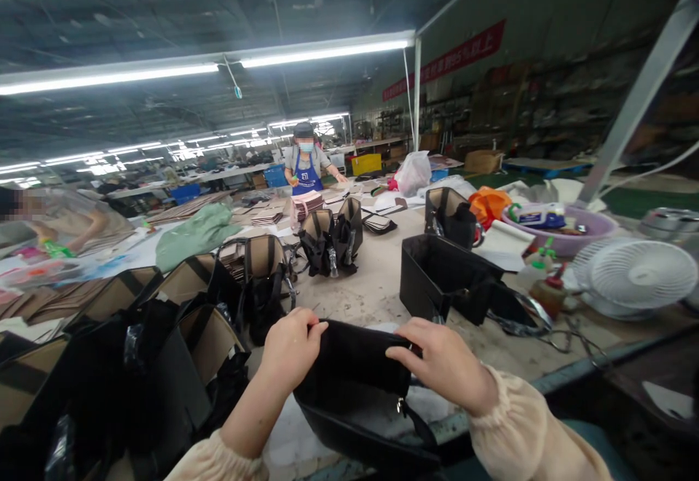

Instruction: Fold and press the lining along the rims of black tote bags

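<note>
In the head view, a black handbag body (354, 361) with an open top sits at the near edge of the table, in front of me. My left hand (290, 348) pinches its far rim at the left corner, thumb and fingers closed on the edge. On the same rim's right end, my right hand (440, 359) has its fingers over the edge and its thumb toward me. A small metal zipper pull (400, 406) hangs inside on the right. The bag's lower side is partly out of frame.
Beyond my right hand stands another black bag body (431, 277). Several unfinished bags (202, 343) crowd the left side. A white fan (644, 270), a glue bottle (549, 288) and a purple basin (595, 237) are at right. A co-worker in a blue apron (307, 177) stands across the table.
</note>
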